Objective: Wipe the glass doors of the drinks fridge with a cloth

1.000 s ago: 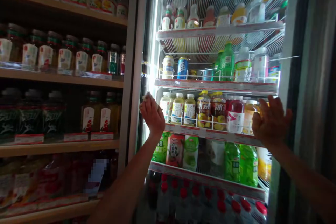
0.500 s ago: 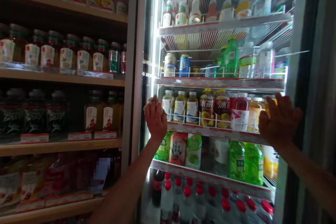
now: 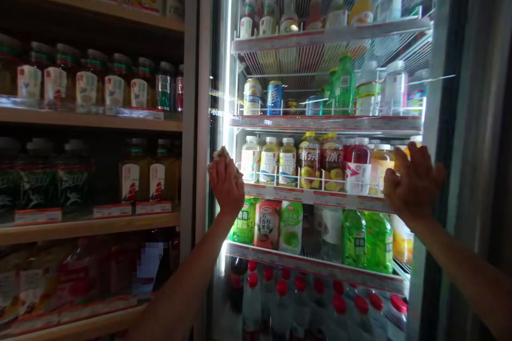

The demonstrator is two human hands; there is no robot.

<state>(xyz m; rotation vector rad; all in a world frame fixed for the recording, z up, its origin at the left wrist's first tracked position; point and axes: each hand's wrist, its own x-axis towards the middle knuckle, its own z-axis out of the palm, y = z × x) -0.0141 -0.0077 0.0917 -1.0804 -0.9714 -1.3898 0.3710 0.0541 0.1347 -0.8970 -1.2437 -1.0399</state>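
Observation:
My left hand (image 3: 226, 184) is closed on a crumpled, pale cloth (image 3: 222, 154), whose edges poke out past the fingers. It is up at the left side of the lit glass-fronted drinks fridge (image 3: 324, 123), near the bright light strip. On the opposite side, my right hand (image 3: 414, 184) is raised with fingers spread and palm toward the fridge; whether it touches the glass I cannot tell. Between the hands, behind the glass, stand tea bottles (image 3: 288, 162) and a red drink bottle (image 3: 358, 165). My right hand partly hides an orange drink bottle (image 3: 381, 162).
Wooden shelves (image 3: 88, 120) with several rows of bottles stand to the left of the fridge. Lower in the fridge are green bottles (image 3: 354, 240), cartons (image 3: 267, 224) and red-capped clear bottles (image 3: 282, 309). A dark frame (image 3: 450, 117) borders the fridge's right side.
The whole view has shifted, so the fridge and shelves appear slightly further left. Both hands also appear further left in the picture, keeping about the same poses; the cloth is still in my left hand.

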